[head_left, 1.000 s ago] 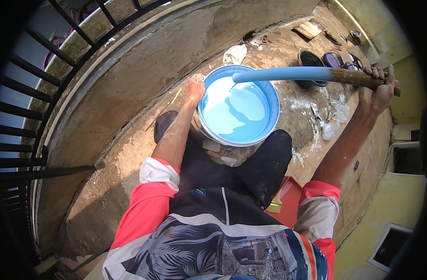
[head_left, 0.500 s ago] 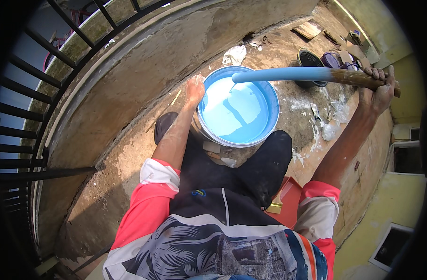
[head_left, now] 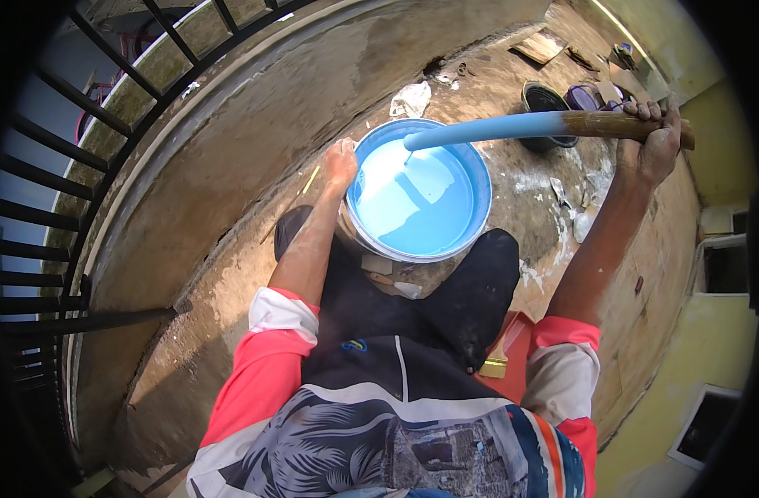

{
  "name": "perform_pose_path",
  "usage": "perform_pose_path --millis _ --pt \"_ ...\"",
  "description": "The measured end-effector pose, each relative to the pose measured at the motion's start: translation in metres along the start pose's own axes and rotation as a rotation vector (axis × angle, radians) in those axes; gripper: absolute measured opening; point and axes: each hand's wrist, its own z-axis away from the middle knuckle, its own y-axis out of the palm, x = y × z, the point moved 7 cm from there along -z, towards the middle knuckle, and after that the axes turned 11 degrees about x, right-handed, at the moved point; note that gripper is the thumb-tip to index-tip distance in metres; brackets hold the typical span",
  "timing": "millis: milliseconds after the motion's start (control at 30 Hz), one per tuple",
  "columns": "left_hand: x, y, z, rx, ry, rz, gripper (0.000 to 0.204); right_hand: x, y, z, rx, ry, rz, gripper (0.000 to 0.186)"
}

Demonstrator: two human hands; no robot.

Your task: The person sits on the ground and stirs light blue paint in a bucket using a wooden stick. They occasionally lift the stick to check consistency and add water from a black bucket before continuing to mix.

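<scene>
A white bucket [head_left: 485, 212] of light blue paint [head_left: 425, 228] stands between my knees. My left hand [head_left: 341, 163] is closed on its left rim. In my right hand [head_left: 655, 139], fingers wrapped round the bare brown end, is a thick wooden stick [head_left: 512, 126]. Its other half is coated in blue paint. The stick lies nearly level across the bucket's far right side, with its tip above the paint. A thin thread of paint hangs from that tip down to the surface.
Beyond the bucket lies a crumpled white rag [head_left: 411, 100]. A black pail [head_left: 547, 100] stands at the far right, by some purple items. Near my right knee is a red tray [head_left: 519, 344] with a paintbrush [head_left: 494, 365]. A low wall [head_left: 255, 108] with black railings curves along the left.
My right hand and the stick have shifted a little left, and the tip sits slightly further over the paint. My left hand stays on the rim.
</scene>
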Motion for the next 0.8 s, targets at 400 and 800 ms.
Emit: perform_pose_path --millis 400,800 --pt "0.002 -0.001 -0.001 -0.022 0.050 -0.026 0.041 -0.010 0.000 0.013 -0.118 -0.124 0.017 0.018" --pt "0.000 0.000 0.000 0.012 0.081 -0.029 0.041 -0.030 0.018 0.035 -0.078 -0.022 -0.033 0.020"
